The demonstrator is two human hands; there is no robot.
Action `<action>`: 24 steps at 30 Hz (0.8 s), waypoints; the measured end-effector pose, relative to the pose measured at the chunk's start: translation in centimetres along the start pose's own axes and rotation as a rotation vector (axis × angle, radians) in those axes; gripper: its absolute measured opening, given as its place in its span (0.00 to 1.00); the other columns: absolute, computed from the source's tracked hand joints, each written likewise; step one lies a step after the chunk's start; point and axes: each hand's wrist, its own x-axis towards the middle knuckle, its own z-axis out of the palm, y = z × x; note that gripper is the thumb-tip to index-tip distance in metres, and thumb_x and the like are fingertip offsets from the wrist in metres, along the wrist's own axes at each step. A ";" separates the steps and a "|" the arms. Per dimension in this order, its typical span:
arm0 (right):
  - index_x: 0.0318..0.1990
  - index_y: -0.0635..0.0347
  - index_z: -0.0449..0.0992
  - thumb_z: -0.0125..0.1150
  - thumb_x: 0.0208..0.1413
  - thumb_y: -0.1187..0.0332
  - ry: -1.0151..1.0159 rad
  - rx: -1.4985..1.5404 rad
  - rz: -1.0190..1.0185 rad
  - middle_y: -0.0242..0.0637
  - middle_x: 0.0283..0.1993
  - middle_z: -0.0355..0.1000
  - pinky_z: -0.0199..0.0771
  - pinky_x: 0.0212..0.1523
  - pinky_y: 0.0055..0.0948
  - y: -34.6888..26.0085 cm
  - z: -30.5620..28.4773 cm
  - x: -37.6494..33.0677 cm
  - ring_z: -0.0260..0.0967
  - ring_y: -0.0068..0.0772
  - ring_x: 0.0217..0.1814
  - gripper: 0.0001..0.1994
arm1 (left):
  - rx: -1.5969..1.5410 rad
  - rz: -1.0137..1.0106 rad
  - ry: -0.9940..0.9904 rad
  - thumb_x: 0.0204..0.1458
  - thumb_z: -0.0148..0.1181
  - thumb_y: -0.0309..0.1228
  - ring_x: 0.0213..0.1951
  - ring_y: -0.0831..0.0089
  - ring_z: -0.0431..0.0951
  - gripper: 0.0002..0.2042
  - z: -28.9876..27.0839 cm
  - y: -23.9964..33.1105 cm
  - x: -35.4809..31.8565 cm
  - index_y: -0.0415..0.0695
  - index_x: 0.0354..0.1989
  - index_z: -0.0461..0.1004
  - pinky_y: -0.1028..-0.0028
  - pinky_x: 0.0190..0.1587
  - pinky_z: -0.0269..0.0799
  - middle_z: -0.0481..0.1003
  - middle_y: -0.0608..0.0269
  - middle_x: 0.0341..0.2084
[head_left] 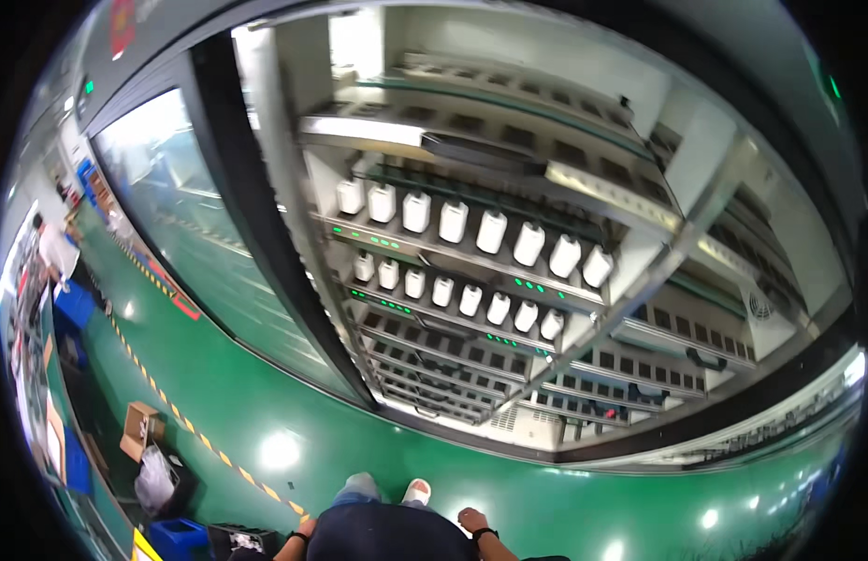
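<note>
At the lower edge, my left hand point(307, 527) hangs beside my body, a dark band at its wrist. My right hand point(471, 520) is low on the other side, also with a dark wristband. Both are small in the picture, and their fingers are too unclear to read. Neither touches the large rack cabinet point(574, 346) standing open in front of me. Two of its shelves carry rows of white, rounded block-shaped devices point(453, 222), upright in their slots. Small green lights point(378, 238) glow along those shelf fronts.
A glass door panel point(186, 215) stands left of the rack. Yellow-and-black tape point(177, 409) runs along the green floor point(238, 374). At left are a cardboard box point(141, 430), a plastic bag point(154, 479), a blue bin point(179, 539) and a workbench. Another person point(60, 252) stands further back.
</note>
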 end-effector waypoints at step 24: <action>0.44 0.55 0.77 0.55 0.63 0.56 0.256 0.021 0.024 0.54 0.42 0.79 0.77 0.42 0.55 2.9 4.3 -8.0 0.78 0.64 0.45 0.13 | -0.358 0.793 0.366 0.56 0.61 0.22 0.43 0.52 0.81 0.16 -24.6 42.9 7.9 0.39 0.53 0.73 0.62 0.44 0.79 0.77 0.50 0.46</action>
